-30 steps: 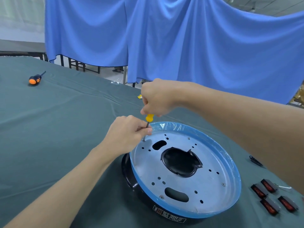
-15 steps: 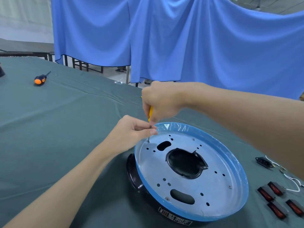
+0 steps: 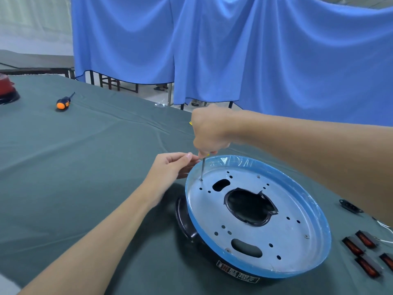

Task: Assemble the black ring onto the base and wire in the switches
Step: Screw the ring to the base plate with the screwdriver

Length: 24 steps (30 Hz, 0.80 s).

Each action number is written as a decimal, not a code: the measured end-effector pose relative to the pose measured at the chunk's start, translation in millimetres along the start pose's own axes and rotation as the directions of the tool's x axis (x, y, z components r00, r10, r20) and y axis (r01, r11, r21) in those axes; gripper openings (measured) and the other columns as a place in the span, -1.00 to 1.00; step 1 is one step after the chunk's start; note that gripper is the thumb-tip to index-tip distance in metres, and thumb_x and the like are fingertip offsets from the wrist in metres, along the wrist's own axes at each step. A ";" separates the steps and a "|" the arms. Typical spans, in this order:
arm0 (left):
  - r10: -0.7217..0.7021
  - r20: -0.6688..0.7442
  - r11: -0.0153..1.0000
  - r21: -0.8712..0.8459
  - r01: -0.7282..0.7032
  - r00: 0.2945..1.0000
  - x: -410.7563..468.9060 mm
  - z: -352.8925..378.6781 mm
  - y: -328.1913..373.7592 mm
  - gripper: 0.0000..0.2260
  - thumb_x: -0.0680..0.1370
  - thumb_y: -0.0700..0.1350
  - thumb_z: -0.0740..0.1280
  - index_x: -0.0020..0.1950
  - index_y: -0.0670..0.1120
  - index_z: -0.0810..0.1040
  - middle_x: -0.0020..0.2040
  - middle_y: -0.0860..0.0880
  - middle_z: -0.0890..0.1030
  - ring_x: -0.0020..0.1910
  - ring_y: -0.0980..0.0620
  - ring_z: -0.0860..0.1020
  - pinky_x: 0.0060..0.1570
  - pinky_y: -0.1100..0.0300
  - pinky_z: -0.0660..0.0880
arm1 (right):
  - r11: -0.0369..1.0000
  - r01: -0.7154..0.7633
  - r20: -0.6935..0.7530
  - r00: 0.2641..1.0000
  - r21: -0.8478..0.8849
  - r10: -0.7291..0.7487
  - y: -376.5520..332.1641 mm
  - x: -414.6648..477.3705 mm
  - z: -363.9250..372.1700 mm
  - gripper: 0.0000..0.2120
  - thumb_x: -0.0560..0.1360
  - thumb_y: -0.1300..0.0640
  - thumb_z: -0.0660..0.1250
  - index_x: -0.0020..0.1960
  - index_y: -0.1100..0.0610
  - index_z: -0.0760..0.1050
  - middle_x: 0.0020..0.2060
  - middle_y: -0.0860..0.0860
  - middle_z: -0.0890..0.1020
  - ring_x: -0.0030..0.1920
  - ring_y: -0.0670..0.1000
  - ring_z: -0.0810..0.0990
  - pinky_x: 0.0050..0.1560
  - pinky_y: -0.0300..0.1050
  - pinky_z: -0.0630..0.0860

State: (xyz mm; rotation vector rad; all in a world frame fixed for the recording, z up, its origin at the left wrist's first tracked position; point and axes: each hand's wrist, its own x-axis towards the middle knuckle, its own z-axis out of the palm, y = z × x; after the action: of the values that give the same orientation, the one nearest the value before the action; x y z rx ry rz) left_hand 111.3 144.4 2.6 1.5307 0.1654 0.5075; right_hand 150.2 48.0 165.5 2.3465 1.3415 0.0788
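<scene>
While upright, screwdriver (image 3: pixel 202 168) tip on base (image 3: pixel 293 201).

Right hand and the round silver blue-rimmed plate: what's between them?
A thin metal screwdriver shaft, from right hand down to the round silver plate, in the head view.

Below the fingers (image 3: pixel 204 153) of the right hand (image 3: pixel 210 133), the screwdriver (image 3: pixel 202 170) shaft was bare bright metal over the base (image 3: pixel 297 241), matt grey sheet metal rimmed with glossy blue plastic film. The black ring (image 3: pixel 184 220), lower still, was shiny plastic; matt green cloth covered the table (image 3: pixel 85 177).
</scene>
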 end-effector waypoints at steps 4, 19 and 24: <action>-0.095 0.029 0.994 0.048 0.094 0.995 -3.2 9.6 -7.0 -0.51 0.62 0.14 0.25 0.03 -0.34 0.59 -0.15 -0.15 0.62 -0.21 -0.04 0.53 -0.08 0.14 0.43 | 0.973 -0.059 -0.048 0.996 0.225 0.072 6.1 -3.4 3.7 -0.75 0.49 0.19 0.31 -0.35 0.19 0.45 -0.49 -0.01 0.51 -0.52 -0.05 0.43 -0.76 -0.41 0.21; -0.086 0.021 0.989 0.123 0.082 0.996 -3.8 11.6 -5.7 -0.41 0.54 0.20 0.24 -0.30 -0.33 0.22 -0.33 -0.13 0.25 -0.30 -0.10 0.19 -0.29 0.10 0.18 | 0.973 0.223 0.076 0.973 -0.066 -0.218 38.7 -5.5 -3.3 -0.89 0.51 0.04 0.34 -0.12 0.06 0.47 -0.30 -0.04 0.53 -0.23 0.01 0.52 -0.39 -0.17 0.35; -0.067 0.014 0.988 0.138 0.065 0.998 -2.7 12.3 -5.0 -0.46 0.54 0.16 0.25 -0.32 -0.25 0.15 -0.35 -0.14 0.16 -0.29 -0.17 0.12 -0.34 0.11 0.14 | 0.841 0.457 0.005 0.879 -0.289 -0.477 48.0 -8.4 -0.3 -0.84 0.54 0.15 0.24 -0.19 0.11 0.52 -0.44 -0.01 0.40 -0.38 -0.13 0.29 -0.36 -0.13 0.27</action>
State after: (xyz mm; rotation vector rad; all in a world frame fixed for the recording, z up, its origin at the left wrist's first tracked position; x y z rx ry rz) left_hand 115.1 132.3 -2.2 1.6578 0.2400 0.4365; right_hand 184.5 20.1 186.1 1.7415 1.7715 0.1885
